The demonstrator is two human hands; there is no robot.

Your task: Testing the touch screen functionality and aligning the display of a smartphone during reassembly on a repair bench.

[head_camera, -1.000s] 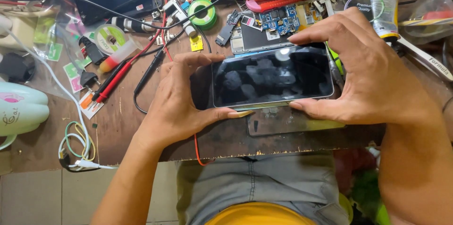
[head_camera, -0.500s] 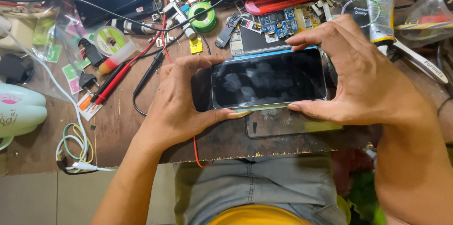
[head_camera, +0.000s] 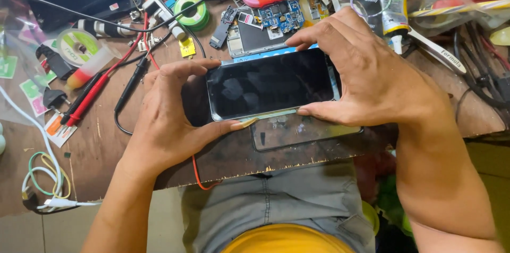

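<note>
While it is held flat just above the near edge of a cluttered wooden workbench, a dark-screened smartphone lies crosswise between two bare hands. The left hand cups its left end, thumb along the lower edge, forefinger curled over the top corner. The right hand pinches the right end, thumb under the lower edge, fingers pressed together along the top. A thin blue rim shows at the screen's upper edge, so the panel may not be fully seated. Doing this well likely calls for even pressure along the edges, not the middle of the glass. Just beneath lies a clear glass sheet. Beyond are an opened phone with a bare blue circuit board, red and black probe leads, a green solder spool and a glue tube.
</note>
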